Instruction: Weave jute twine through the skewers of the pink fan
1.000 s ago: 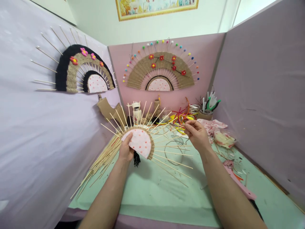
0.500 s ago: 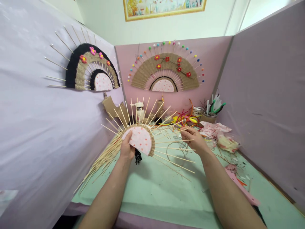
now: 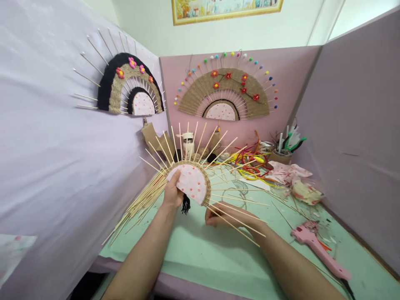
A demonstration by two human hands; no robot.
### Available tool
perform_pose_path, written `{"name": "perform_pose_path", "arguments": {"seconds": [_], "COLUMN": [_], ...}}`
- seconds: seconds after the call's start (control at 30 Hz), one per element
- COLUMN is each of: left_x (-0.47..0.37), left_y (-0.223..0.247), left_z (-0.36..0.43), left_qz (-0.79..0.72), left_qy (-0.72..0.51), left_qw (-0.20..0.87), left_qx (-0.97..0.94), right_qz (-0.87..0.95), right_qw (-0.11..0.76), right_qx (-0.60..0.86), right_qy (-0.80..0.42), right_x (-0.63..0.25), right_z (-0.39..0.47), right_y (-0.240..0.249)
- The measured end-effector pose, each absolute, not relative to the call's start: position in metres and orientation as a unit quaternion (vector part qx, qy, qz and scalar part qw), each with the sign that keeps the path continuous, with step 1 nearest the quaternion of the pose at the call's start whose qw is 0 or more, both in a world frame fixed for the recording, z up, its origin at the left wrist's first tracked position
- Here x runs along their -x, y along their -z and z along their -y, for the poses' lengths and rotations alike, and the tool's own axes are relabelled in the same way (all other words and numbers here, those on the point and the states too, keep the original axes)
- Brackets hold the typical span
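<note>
My left hand (image 3: 173,192) grips the left end of a half-round fan piece (image 3: 191,183), its thumb on the pink dotted face. Brown twine edges the curve, and thin wooden sticks fan out from it. A black tassel (image 3: 186,205) hangs below, beside my left fingers. My right hand (image 3: 220,214) is at the lower right of the piece, behind the lowest sticks, with its fingers curled together; what they pinch is too small to make out.
Loose sticks (image 3: 142,200) lie at the left. Two finished fans (image 3: 223,89) hang on the walls. Colourful pipe cleaners (image 3: 246,160), a jar (image 3: 188,146), pink cloth (image 3: 289,171) and a tool pot (image 3: 281,156) stand or lie at the back. A pink glue gun (image 3: 321,250) is at the right.
My right hand has moved down and left, from the right-hand stick tips to near the fan piece's lower corner. My left hand still holds the piece. The view has shifted slightly.
</note>
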State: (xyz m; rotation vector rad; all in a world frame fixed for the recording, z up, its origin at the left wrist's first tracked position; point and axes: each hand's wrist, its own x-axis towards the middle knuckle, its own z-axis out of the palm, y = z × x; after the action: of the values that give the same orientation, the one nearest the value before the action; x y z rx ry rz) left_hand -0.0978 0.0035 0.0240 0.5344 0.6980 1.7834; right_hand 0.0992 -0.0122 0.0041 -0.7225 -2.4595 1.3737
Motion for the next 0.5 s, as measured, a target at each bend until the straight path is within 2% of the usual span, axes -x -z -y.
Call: {"name": "perform_pose_path", "arguments": {"seconds": [0.1,0.27,0.5], "left_x": [0.099,0.097,0.085], "left_y": [-0.024,-0.024,-0.02], "left_z": [-0.003,-0.004,-0.004], "left_qz": [-0.293,-0.29,-0.291], "left_qy": [-0.749,-0.756,-0.747], "left_qw": [0.553,0.548,0.562], "left_qx": [-0.216,-0.207,-0.203], "right_qz": [0.834,0.796,0.775], "right_qw": [0.161,0.301,0.428], "right_qx": [0.26,0.293,0.242], "right_qy": [-0.46,-0.436,-0.398], "right_x": [-0.104,-0.107,-0.084], "right_z": [0.01,0.005,0.018], "right_y": [-0.008,-0.009,0.01]}}
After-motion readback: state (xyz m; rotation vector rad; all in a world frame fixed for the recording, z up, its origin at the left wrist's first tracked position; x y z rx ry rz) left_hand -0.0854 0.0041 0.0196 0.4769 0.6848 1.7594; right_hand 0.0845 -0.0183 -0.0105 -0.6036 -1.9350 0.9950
